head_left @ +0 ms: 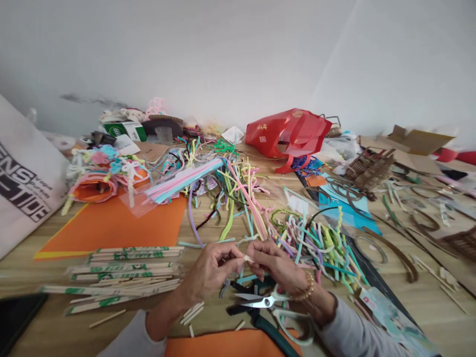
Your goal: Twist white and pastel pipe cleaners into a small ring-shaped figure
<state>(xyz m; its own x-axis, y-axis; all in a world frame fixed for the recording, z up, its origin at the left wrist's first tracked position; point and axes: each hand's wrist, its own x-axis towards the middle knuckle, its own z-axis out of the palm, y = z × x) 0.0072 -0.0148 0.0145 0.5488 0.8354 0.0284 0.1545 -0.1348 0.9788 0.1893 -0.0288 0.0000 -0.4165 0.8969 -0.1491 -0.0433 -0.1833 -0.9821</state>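
Note:
Over the middle of the table, my left hand (pixel 211 270) and my right hand (pixel 277 265) meet fingertip to fingertip. Both pinch a small whitish piece (pixel 247 258), perhaps a bit of pipe cleaner; most of it is hidden by the fingers. Scissors (pixel 266 301) with pale handles lie with blades apart just below my right hand, on top of dark-handled pliers (pixel 266 325). Short cut wooden sticks (pixel 192 313) lie below my left hand. Beyond my fingers spreads a heap of coloured pipe cleaners (pixel 245 198).
Paper-wrapped chopsticks (pixel 126 277) and orange sheets (pixel 122 225) lie at left, near a flower-trimmed orange craft piece (pixel 98 186). A red bag (pixel 286 134) stands at the back. Loose pipe cleaners (pixel 327 253), brown strips (pixel 396 253) and a woven brown basket (pixel 370 168) are at right.

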